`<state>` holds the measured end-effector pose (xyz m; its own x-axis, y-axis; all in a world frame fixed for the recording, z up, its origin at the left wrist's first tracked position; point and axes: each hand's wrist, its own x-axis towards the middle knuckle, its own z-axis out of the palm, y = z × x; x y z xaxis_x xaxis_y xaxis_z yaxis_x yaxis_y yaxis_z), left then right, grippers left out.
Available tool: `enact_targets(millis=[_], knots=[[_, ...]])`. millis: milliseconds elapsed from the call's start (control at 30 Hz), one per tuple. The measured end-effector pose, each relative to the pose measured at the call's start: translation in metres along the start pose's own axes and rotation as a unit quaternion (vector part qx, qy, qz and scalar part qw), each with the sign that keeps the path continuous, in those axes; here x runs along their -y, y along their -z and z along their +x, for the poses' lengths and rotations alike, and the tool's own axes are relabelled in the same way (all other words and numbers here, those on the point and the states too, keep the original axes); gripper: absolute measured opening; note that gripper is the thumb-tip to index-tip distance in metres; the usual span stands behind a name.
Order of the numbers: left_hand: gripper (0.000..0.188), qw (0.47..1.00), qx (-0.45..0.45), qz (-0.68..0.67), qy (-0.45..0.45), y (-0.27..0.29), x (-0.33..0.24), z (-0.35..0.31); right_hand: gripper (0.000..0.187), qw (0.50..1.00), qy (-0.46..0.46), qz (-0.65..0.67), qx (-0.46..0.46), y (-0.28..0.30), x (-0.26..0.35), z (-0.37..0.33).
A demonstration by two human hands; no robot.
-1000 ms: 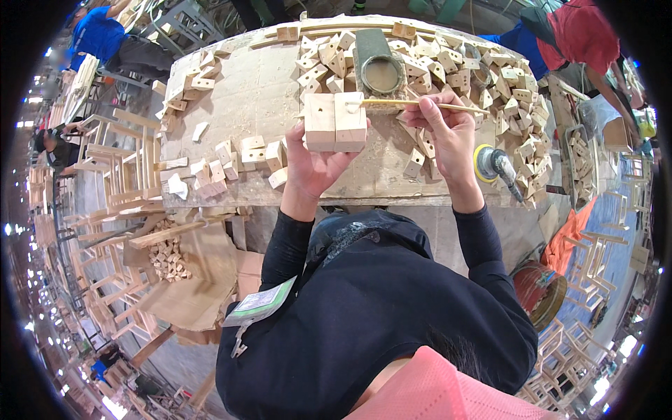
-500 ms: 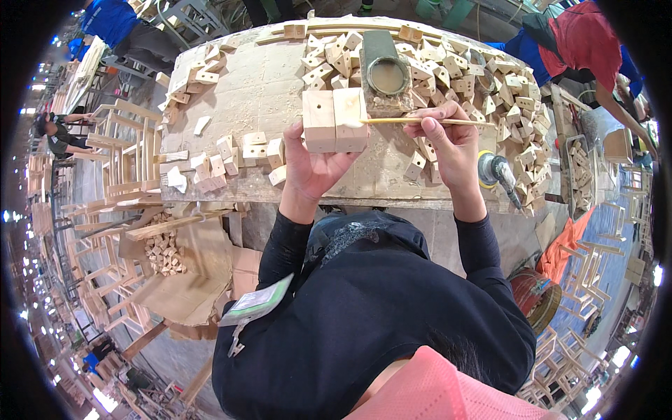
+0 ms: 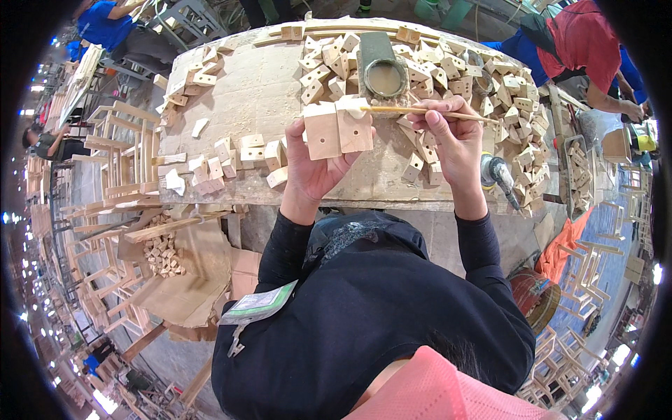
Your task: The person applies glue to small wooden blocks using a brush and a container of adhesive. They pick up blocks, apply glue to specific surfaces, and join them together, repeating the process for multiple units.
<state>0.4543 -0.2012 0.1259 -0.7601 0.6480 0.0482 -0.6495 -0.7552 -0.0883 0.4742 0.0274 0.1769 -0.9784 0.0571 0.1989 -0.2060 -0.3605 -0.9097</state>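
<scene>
My left hand (image 3: 316,168) grips two pale wooden blocks side by side, a left block (image 3: 322,135) and a right block (image 3: 355,133). A drilled hole shows in the face of each. Between the fingers of my right hand (image 3: 451,133) is a thin wooden stick (image 3: 402,110). Its left tip touches the upper edge of the right block, where a pale wet-looking smear sits. Just beyond the stick stands an open container (image 3: 386,78) of cloudy tan liquid, on the cardboard-covered table (image 3: 259,77).
Many drilled wooden blocks (image 3: 514,105) are heaped across the table's right half, with smaller groups (image 3: 210,168) at the left. A power sander (image 3: 495,171) lies near the right front edge. Wooden frames (image 3: 129,150) stand at the left. Co-workers (image 3: 581,49) are across the table.
The two blocks have been tilted in my left hand, so their holed front faces now show. The stick's tip has moved up to the blocks' top edge. A co-worker at right shifted an arm.
</scene>
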Motion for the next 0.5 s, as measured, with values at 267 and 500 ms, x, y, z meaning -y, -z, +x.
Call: enact_targets(millis=[267,500], knots=[[0.094,0.999,-0.013,0.023,-0.025,-0.002,0.002,0.004,0.009,0.999,-0.003,0.008,0.048,0.009,0.0,-0.005],[0.076,0.923,-0.13,0.316,-0.176,-0.005,0.009,0.002,0.011,0.997,-0.022,0.068,0.016,0.015,0.001,-0.01]])
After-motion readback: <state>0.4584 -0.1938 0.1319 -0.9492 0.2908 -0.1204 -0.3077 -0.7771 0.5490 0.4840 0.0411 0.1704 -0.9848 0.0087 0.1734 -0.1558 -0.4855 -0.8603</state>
